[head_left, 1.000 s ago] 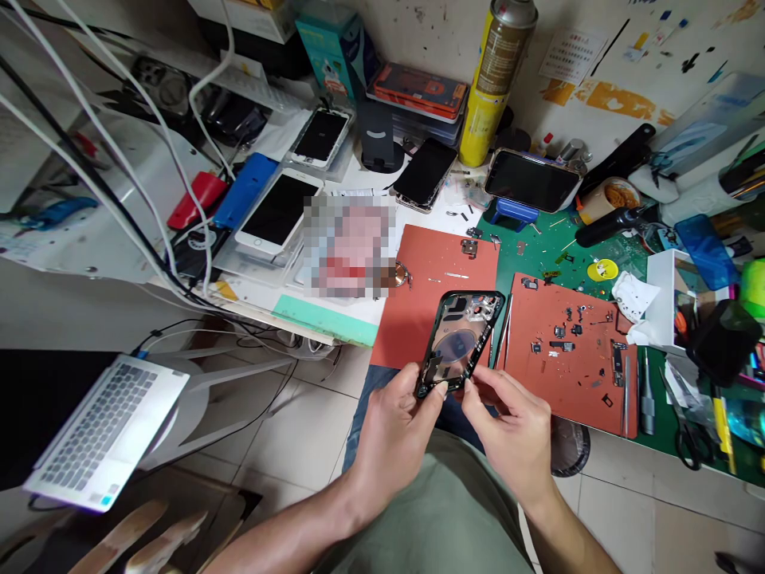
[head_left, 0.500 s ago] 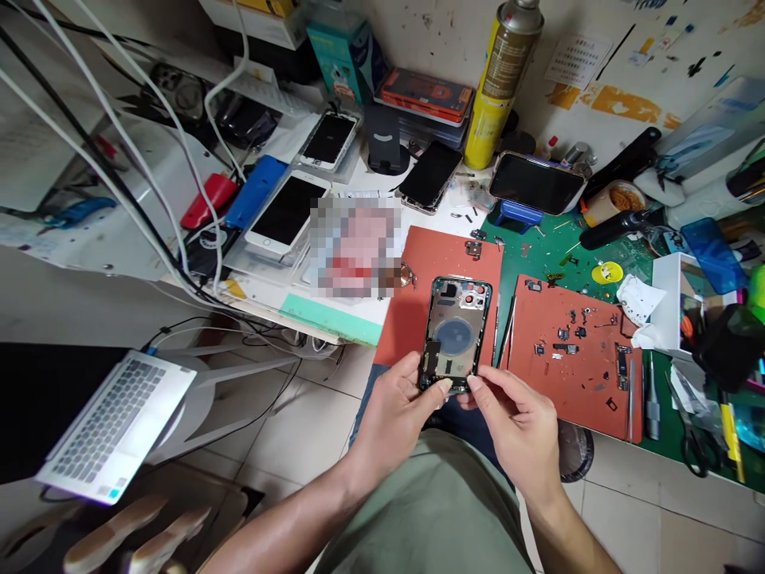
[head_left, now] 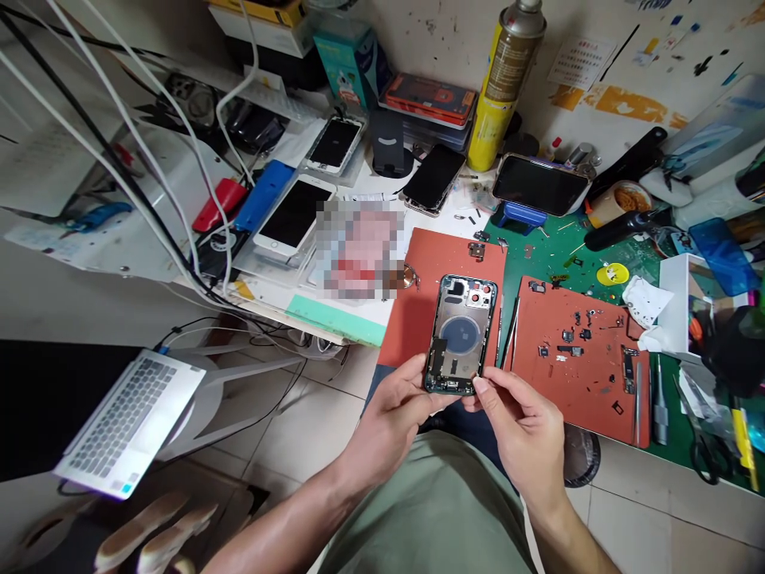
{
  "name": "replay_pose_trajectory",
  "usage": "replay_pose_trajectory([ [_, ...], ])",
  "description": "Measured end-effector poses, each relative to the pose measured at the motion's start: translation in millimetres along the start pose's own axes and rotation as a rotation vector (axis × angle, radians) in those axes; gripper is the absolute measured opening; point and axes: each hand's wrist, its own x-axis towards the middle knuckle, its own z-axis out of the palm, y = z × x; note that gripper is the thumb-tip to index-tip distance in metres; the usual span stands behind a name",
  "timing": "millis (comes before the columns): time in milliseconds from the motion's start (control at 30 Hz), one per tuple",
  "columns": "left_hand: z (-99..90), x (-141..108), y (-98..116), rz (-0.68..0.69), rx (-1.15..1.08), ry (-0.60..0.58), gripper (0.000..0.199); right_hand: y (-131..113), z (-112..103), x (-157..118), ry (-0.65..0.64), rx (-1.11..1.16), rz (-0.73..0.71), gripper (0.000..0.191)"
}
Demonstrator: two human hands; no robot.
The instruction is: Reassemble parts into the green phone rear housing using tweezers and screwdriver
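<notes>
I hold an opened phone housing [head_left: 460,333], dark-rimmed with a round coil inside, by its lower end above the near edge of a red work mat [head_left: 425,279]. My left hand [head_left: 391,418] grips its bottom left corner. My right hand [head_left: 521,430] pinches the bottom right corner with thumb and fingertips. The housing faces up, long side pointing away from me. Tweezers [head_left: 507,331] lie just to its right.
A second red mat [head_left: 589,387] holds several small screws and parts. Phones [head_left: 538,183], a yellow spray can [head_left: 502,84], scissors [head_left: 702,454] and boxes crowd the bench. A laptop [head_left: 128,422] sits low at left; white cables [head_left: 149,167] hang above it.
The housing has turned from tilted to the right to nearly straight and flat. Both hands shifted slightly right and forward with it.
</notes>
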Motion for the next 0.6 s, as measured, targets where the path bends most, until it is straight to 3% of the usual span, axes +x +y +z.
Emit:
replay_pose_trajectory([
  [367,-7.0,-1.2,-7.6,0.062,-0.024,-0.060,0.033,-0.7,0.4,-2.0,-0.006,-0.023,-0.049,0.013],
  [600,-17.0,4.0,-20.1,0.100,0.180,0.046,0.030,0.9,1.5,-2.9,-0.002,-0.011,-0.068,0.011],
])
